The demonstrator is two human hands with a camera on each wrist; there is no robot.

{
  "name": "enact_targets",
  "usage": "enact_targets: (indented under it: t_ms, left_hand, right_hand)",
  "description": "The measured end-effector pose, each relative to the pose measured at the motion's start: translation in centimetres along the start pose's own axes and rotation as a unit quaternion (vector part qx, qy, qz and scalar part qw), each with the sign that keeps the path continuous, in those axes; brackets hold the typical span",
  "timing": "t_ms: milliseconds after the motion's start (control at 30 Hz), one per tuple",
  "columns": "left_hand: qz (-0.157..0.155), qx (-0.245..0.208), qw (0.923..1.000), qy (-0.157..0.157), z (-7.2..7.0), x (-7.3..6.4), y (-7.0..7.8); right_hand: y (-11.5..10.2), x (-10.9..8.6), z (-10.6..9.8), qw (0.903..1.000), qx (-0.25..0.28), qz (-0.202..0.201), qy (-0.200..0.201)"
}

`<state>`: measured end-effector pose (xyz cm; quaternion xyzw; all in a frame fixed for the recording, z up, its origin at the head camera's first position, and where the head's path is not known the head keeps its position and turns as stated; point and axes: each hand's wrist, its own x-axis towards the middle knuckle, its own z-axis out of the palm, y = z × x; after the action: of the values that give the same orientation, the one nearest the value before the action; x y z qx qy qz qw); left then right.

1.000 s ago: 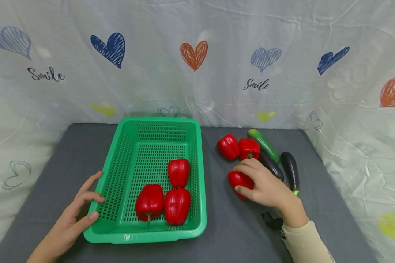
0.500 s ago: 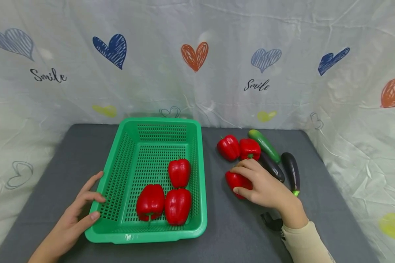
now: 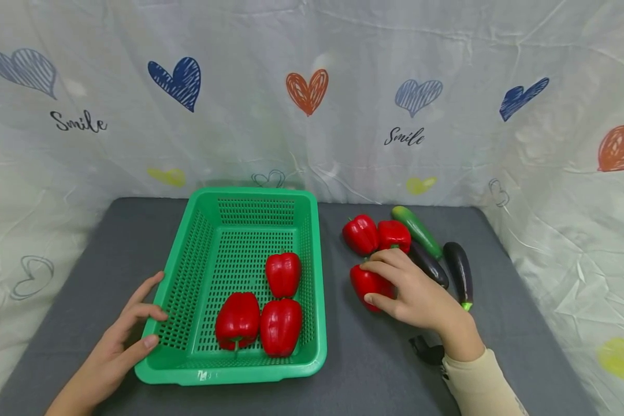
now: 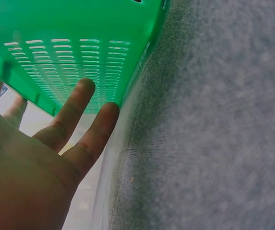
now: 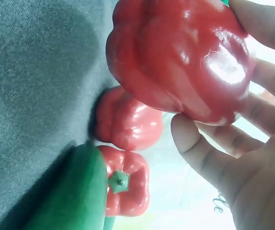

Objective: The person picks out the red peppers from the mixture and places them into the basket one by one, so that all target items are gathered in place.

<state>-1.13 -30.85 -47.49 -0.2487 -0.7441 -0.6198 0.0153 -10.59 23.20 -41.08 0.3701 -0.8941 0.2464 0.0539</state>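
My right hand [image 3: 411,289] grips a red bell pepper [image 3: 368,284] from above, thumb on the near side and fingers over the far side. In the right wrist view that bell pepper [image 5: 180,57] sits between thumb and fingers. My left hand [image 3: 111,341] rests at the left rim of the green plastic basket [image 3: 319,300], with some fingertips over the edge. The left wrist view has two nearly straight fingers [image 4: 75,103] against or close to its slotted outer wall. Three red bell peppers lie inside the basket, including one at the front right [image 3: 281,328].
Behind the right hand lie two more bell peppers, the left one [image 3: 361,234] and the right one [image 3: 394,235]. A smooth green zucchini-like vegetable [image 3: 417,230] and two eggplants, the outer one [image 3: 459,271] fully visible, lie to the right. A printed curtain [image 3: 343,104] hangs behind the grey tabletop [image 3: 364,370].
My right hand and its bell pepper have shifted slightly left toward the basket. The left hand stays at the rim, and the other vegetables keep their places.
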Motion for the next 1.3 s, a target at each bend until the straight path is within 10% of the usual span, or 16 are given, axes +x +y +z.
enact_targets:
  t_ms: [1300]
  left_hand:
    - [0.003, 0.008, 1.0, 0.002, 0.1, 0.0, 0.2]
  right_hand:
    - [-0.8, 2.2, -0.7, 0.9986, -0.004, -0.051, 0.012]
